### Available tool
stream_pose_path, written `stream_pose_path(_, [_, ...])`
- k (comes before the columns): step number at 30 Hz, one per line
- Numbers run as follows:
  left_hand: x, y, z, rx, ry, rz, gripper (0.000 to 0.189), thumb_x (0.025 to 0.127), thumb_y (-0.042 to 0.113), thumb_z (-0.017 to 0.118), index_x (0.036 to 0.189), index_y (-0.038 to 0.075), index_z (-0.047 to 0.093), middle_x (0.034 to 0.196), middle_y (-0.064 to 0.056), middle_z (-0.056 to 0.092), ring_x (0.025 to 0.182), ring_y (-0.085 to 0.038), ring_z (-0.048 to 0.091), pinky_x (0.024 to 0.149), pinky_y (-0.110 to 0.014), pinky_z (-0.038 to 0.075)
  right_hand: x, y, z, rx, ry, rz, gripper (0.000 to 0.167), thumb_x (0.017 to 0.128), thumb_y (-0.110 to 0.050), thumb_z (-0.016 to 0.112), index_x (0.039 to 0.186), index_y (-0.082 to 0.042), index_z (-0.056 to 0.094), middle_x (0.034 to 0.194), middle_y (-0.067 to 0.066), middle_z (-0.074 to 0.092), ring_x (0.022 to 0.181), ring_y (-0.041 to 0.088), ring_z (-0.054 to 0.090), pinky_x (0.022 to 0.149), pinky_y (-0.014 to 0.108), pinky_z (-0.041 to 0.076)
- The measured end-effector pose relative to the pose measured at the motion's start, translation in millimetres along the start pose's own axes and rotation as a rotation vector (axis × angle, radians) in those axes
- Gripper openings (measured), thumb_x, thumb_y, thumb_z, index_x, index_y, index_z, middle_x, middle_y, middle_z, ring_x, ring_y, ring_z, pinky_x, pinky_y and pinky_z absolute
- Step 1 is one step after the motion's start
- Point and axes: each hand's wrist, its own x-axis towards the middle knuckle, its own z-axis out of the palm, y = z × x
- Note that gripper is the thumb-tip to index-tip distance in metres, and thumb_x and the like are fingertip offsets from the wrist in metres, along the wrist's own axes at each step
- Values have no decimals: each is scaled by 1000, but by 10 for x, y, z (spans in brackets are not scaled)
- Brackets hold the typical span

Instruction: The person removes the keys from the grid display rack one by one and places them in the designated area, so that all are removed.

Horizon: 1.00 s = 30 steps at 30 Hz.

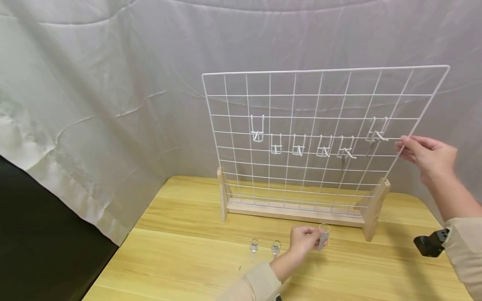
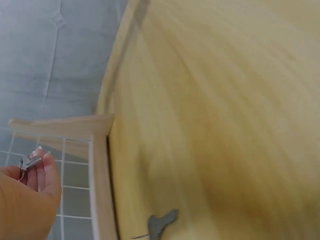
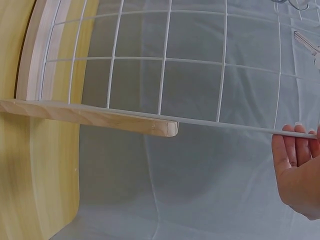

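Note:
In the head view my left hand (image 1: 302, 241) pinches a silver key (image 1: 322, 241) by its body, with the thin key ring standing up above the fingertips. The same key (image 2: 32, 162) shows between thumb and fingers in the left wrist view. My right hand (image 1: 431, 158) holds the right edge of a white wire grid (image 1: 306, 170), its fingers bent round the frame wire in the right wrist view. Two more ringed keys, a left one (image 1: 254, 246) and a right one (image 1: 276, 247), lie on the table beside my left forearm.
The grid stands upright in a wooden base (image 1: 293, 212) on the wood-grain table (image 1: 180, 251). Several white hooks, including an upper left one (image 1: 257, 136), are on the grid. Keys hang from the two rightmost hooks, one key (image 1: 343, 162) lower. A grey curtain (image 1: 150, 54) surrounds the table.

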Motion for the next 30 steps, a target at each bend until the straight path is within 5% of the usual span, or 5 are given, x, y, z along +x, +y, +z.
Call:
stream_pose_path(8, [-40, -211, -8, 28, 67, -47, 6, 80, -3, 63, 79, -7, 68, 80, -17, 70, 62, -24, 69, 57, -25, 58, 5, 2, 1, -28, 4, -10, 6, 76, -7, 73, 72, -11, 71, 62, 0, 70, 58, 10, 68, 55, 19, 56])
stream_pose_path(17, [-115, -370, -36, 200, 132, -52, 6, 76, -2, 67, 71, -1, 70, 65, -6, 68, 49, -6, 56, 49, -18, 53, -18, 24, -20, -44, -4, -1, 5, 76, -8, 73, 73, -12, 71, 62, 0, 71, 58, 9, 68, 55, 19, 56])
stream_pose_path(30, [-136, -446, -57, 466, 151, -79, 15, 73, -3, 71, 60, 3, 64, 46, -5, 59, 36, -6, 50, 40, -20, 51, -18, 34, -17, -15, -15, -33, 7, 78, -5, 71, 73, -10, 71, 62, 0, 70, 58, 9, 68, 54, 19, 56])
